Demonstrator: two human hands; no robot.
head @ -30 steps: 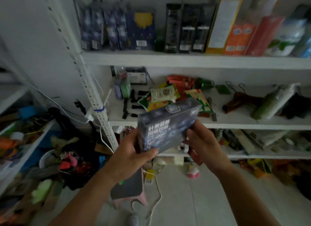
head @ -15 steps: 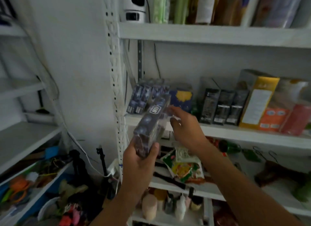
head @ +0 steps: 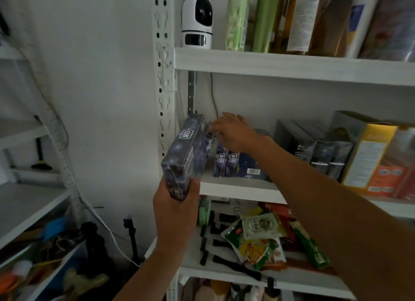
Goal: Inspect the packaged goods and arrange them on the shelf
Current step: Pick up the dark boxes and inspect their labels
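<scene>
The left hand gripped the dark blue box by its lower end at frame centre. The box's long axis tilted up toward the shelf, just left of the row of matching boxes. The right hand, fingers stretched out, touched that row's tops.

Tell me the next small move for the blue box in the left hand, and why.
Probably slide the blue box upright into the gap at the left end of the shelf. The left hand grips its lower end, tilted, just off the shelf edge, while the right hand rests on the matching boxes standing there, seemingly holding them aside.
</scene>
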